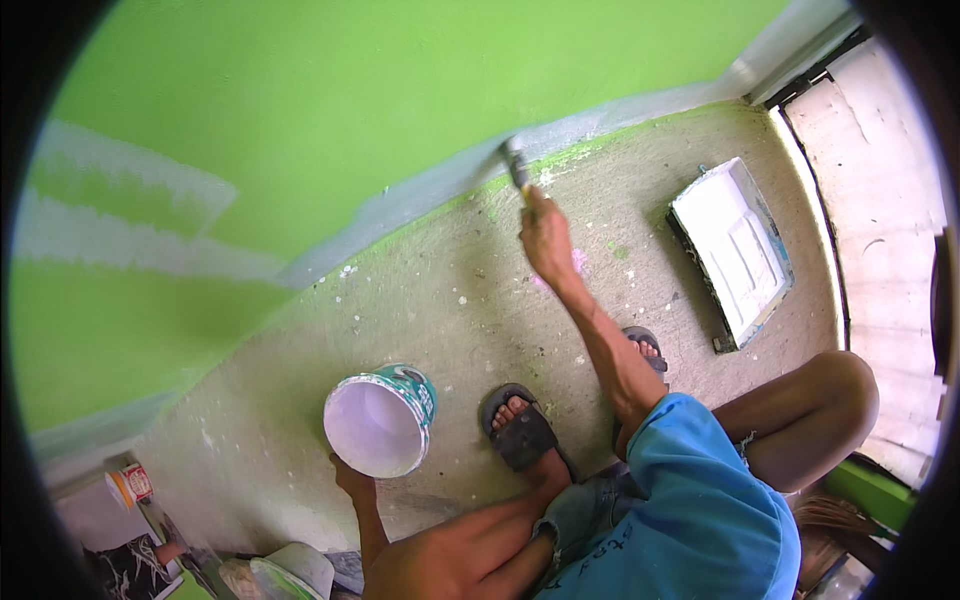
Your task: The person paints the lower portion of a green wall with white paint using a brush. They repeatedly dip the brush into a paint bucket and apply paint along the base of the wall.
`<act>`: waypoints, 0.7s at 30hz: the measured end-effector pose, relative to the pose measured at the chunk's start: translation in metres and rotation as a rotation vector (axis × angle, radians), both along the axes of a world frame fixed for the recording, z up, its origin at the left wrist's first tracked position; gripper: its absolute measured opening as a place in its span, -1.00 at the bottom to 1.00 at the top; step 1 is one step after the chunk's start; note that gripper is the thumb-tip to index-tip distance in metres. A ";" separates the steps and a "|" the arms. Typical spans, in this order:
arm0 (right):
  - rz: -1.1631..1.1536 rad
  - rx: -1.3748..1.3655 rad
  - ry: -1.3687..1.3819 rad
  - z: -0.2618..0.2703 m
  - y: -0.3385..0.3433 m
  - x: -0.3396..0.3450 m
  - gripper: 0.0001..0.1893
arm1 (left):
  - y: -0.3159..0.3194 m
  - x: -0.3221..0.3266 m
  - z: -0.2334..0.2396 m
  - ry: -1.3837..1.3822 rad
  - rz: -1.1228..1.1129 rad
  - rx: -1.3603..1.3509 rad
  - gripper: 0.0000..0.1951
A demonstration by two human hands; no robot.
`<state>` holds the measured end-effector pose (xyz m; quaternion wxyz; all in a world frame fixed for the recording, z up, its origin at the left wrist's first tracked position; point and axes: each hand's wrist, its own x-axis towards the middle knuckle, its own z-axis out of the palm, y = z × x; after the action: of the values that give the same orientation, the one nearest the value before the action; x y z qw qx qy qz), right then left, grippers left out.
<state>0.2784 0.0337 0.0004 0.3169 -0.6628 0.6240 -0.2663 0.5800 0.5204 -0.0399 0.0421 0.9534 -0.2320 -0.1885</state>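
Observation:
My right hand [546,234] grips the handle of a paintbrush [516,163], reaching forward from a blue sleeve. The brush's blurred bristles touch or nearly touch a pale grey-white band [427,196] along the foot of a bright green wall [337,97]. My left hand [351,478] holds a teal-and-white plastic bucket [429,390] by its near side, and most of its fingers are hidden. The bucket is tilted, its mouth facing me and its white inside showing. It is hard to tell how much paint it holds.
A paint tray [739,255] coated white lies on the paint-spotted concrete floor [465,330]. My sandalled foot [521,427] is right of the bucket. A whitish panel [870,172] bounds the right. A red-labelled container [136,484] and a pale tub [300,566] sit at lower left.

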 end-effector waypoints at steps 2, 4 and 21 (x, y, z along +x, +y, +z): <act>0.119 -0.033 0.032 0.012 0.032 0.025 -0.57 | -0.005 -0.003 -0.005 0.018 -0.013 0.006 -0.37; 0.250 -0.220 0.074 0.012 0.048 0.034 -0.66 | -0.006 -0.004 -0.004 0.020 -0.016 0.009 -0.37; -0.251 0.008 -0.065 0.032 -0.078 -0.156 -0.56 | -0.006 -0.002 -0.002 0.018 -0.010 0.042 -0.37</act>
<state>0.1224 -0.0446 0.0325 0.3036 -0.5695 0.6924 -0.3227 0.5779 0.5148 -0.0415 0.0234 0.9511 -0.2321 -0.2023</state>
